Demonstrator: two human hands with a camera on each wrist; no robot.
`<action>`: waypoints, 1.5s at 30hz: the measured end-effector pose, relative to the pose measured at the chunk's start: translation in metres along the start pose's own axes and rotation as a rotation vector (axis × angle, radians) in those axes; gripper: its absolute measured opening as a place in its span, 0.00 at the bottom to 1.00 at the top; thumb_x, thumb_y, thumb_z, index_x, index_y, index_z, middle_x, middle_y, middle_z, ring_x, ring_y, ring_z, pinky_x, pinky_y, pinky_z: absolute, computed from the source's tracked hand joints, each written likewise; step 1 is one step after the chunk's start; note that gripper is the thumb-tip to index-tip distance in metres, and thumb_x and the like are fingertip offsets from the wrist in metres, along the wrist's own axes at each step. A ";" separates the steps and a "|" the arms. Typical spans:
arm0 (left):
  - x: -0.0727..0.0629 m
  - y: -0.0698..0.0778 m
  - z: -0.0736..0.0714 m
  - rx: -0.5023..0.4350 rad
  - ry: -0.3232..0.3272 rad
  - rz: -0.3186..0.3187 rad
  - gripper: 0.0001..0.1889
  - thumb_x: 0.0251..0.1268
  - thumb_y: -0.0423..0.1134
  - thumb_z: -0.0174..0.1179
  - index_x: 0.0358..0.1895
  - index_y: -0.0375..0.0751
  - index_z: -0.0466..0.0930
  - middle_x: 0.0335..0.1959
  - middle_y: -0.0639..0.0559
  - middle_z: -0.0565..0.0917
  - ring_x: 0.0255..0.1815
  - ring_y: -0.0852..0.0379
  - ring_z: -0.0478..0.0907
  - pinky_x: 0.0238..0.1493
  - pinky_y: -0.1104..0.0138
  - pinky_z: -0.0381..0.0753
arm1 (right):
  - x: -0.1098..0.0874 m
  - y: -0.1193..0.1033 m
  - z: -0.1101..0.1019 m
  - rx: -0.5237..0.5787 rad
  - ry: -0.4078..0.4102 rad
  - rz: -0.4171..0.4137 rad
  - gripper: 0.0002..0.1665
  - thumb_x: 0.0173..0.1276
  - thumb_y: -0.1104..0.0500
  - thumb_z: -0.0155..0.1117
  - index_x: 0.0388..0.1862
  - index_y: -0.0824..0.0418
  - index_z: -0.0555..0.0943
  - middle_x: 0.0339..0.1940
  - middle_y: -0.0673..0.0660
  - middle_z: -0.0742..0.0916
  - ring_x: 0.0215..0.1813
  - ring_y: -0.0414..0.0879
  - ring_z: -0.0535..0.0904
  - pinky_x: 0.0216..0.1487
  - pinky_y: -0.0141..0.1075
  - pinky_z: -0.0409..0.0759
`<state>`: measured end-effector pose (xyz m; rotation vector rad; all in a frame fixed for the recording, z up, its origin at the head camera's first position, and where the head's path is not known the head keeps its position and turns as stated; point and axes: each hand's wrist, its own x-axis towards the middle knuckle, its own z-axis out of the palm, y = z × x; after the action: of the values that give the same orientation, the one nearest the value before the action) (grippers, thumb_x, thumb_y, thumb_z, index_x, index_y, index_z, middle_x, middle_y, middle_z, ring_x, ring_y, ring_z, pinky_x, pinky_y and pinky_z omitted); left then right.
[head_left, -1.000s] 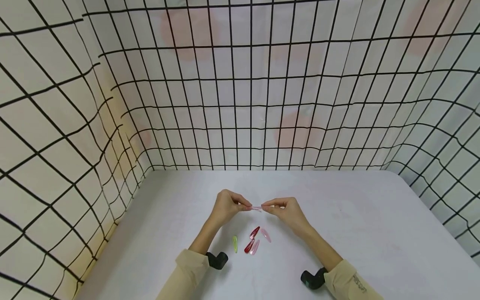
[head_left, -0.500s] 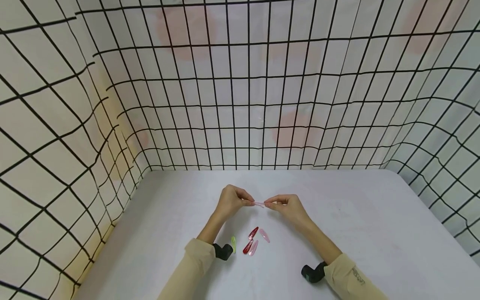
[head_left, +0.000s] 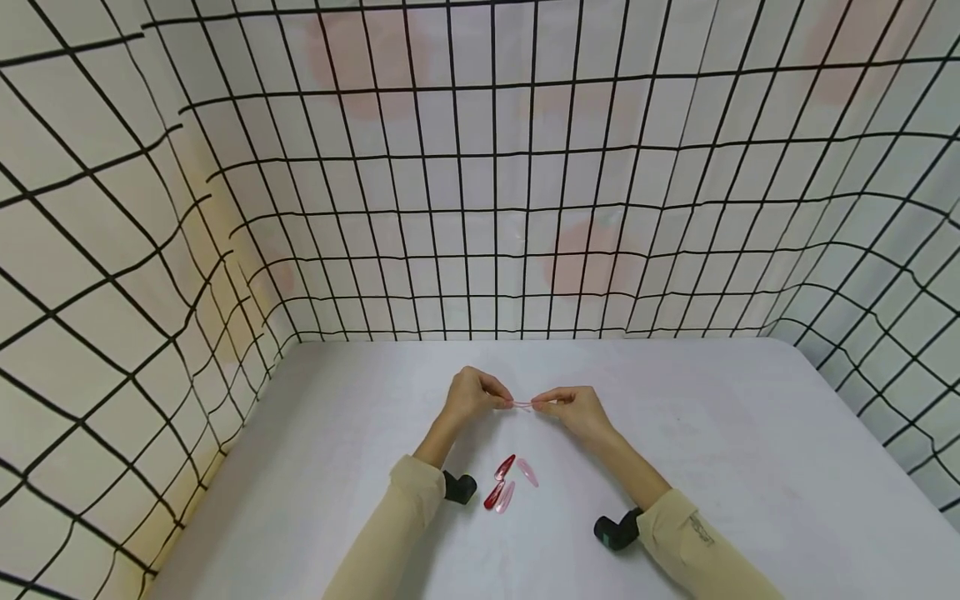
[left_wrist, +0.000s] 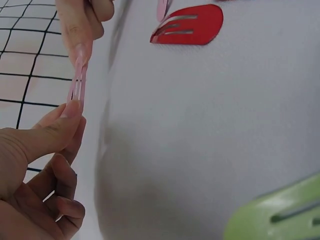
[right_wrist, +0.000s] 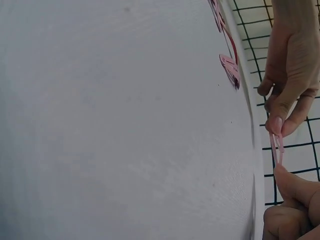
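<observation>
A pink snap hair clip (head_left: 522, 406) is held above the table between both hands, its parts slightly apart. My left hand (head_left: 468, 396) pinches one end with thumb and forefinger; my right hand (head_left: 573, 410) pinches the other. In the left wrist view the clip (left_wrist: 77, 85) shows its long slots. Below the hands lie a red hair clip (head_left: 506, 466), another red clip (head_left: 493, 495), a pink clip (head_left: 528, 472) and a second pink clip (head_left: 506, 497). A green hair clip (left_wrist: 280, 215) fills the lower right corner of the left wrist view; in the head view it is hidden.
A white-covered table (head_left: 712, 433) lies under everything. Black wire grid (head_left: 495, 208) backed by white cloth stands along its back and both sides. A black wrist camera (head_left: 460, 488) sits on the left wrist and another camera (head_left: 617, 531) on the right.
Both hands have shifted slightly away from me, the left also rightward, still pinching the pink clip. The left wrist's camera has moved over the green clip and hides it in the head view.
</observation>
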<state>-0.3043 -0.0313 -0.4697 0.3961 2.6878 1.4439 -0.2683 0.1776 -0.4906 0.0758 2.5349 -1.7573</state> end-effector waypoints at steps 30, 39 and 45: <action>-0.005 -0.006 -0.004 0.077 -0.011 -0.066 0.02 0.54 0.30 0.78 0.29 0.38 0.93 0.28 0.50 0.92 0.33 0.64 0.78 0.38 0.73 0.72 | 0.003 0.001 0.008 -0.066 0.013 0.009 0.09 0.62 0.64 0.77 0.38 0.68 0.91 0.30 0.56 0.90 0.34 0.43 0.68 0.34 0.32 0.64; -0.022 -0.011 -0.019 0.037 -0.027 -0.104 0.03 0.55 0.31 0.78 0.32 0.38 0.93 0.31 0.48 0.92 0.30 0.63 0.76 0.34 0.73 0.72 | -0.015 -0.001 -0.001 -0.072 -0.008 0.060 0.10 0.65 0.58 0.76 0.43 0.62 0.92 0.57 0.62 0.90 0.60 0.52 0.79 0.57 0.41 0.72; -0.044 -0.009 -0.025 -0.067 -0.090 -0.094 0.04 0.55 0.30 0.77 0.34 0.37 0.93 0.32 0.46 0.92 0.31 0.63 0.78 0.36 0.71 0.73 | -0.034 0.000 -0.006 0.016 -0.098 0.160 0.13 0.65 0.56 0.77 0.47 0.58 0.92 0.35 0.50 0.92 0.22 0.38 0.68 0.25 0.30 0.65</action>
<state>-0.2677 -0.0677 -0.4661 0.3170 2.5441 1.4496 -0.2348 0.1827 -0.4857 0.1828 2.3751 -1.6780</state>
